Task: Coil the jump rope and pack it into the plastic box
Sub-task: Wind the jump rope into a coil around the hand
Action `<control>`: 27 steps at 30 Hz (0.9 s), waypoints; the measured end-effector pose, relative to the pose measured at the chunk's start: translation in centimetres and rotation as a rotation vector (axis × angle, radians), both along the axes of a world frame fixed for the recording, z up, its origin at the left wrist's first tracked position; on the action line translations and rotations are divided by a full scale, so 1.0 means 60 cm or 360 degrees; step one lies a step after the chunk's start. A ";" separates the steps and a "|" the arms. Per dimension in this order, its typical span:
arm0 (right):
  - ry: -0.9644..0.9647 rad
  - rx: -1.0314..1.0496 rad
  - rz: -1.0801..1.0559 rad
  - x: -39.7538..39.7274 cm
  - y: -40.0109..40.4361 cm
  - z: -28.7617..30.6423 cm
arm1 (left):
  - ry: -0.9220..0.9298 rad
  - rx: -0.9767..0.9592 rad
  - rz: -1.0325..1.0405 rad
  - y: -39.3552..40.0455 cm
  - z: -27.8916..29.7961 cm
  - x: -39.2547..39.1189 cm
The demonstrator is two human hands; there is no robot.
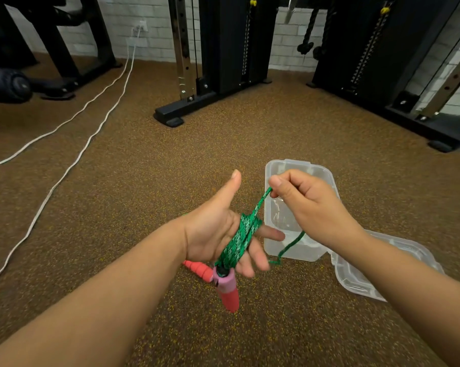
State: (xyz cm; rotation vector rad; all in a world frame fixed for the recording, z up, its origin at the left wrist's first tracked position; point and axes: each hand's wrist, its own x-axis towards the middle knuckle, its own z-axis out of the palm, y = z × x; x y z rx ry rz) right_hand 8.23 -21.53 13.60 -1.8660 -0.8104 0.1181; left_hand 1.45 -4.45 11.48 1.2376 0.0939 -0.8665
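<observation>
Right grip pinches braided green rope above clear box.

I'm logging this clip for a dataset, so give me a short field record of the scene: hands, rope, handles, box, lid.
left hand: open, thumb up, rope wound around its fingers
right hand: pinch grip on the rope, above the box
rope: green, partly coiled, loose tail trailing to the floor near the box
handles: one hangs below the left hand; the other is behind it, low by the floor
box: clear plastic, open, on the floor
lid: off, on the floor right of the box
</observation>
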 end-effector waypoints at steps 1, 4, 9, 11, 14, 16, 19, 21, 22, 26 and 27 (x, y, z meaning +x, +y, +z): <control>0.0011 -0.0008 -0.0034 0.006 0.000 -0.007 | -0.0007 -0.0025 -0.0059 0.002 0.000 -0.001; 0.0088 -0.0042 -0.0078 0.018 0.000 -0.037 | -0.0044 -0.0066 -0.0172 0.000 0.007 -0.001; 0.0371 -0.0043 -0.0019 0.012 0.005 -0.084 | -0.0166 -0.0242 -0.0044 -0.007 0.015 -0.006; 0.0556 -0.0033 0.0037 0.000 0.004 -0.100 | -0.0192 -0.0325 0.0135 -0.005 0.015 -0.005; 0.0535 -0.0222 0.0044 -0.027 -0.005 -0.122 | -0.0143 -0.0412 0.0502 -0.004 0.017 0.001; 0.0528 -0.0286 0.0083 -0.047 -0.013 -0.138 | -0.0157 -0.0466 0.0768 -0.003 0.018 0.006; 0.0380 -0.0474 0.0188 -0.077 -0.027 -0.151 | -0.0238 -0.0420 0.1124 -0.001 0.019 0.017; 0.0251 -0.0544 0.0240 -0.092 -0.033 -0.149 | -0.0272 -0.0379 0.1246 -0.001 0.019 0.020; 0.0191 -0.0537 0.0261 -0.098 -0.033 -0.145 | -0.0275 -0.0363 0.1260 -0.003 0.019 0.022; 0.0024 -0.0443 0.0290 -0.110 -0.032 -0.116 | -0.0203 -0.0343 0.1201 -0.011 0.017 0.026; 0.0011 -0.0421 0.0287 -0.111 -0.030 -0.107 | -0.0183 -0.0347 0.1184 -0.012 0.017 0.027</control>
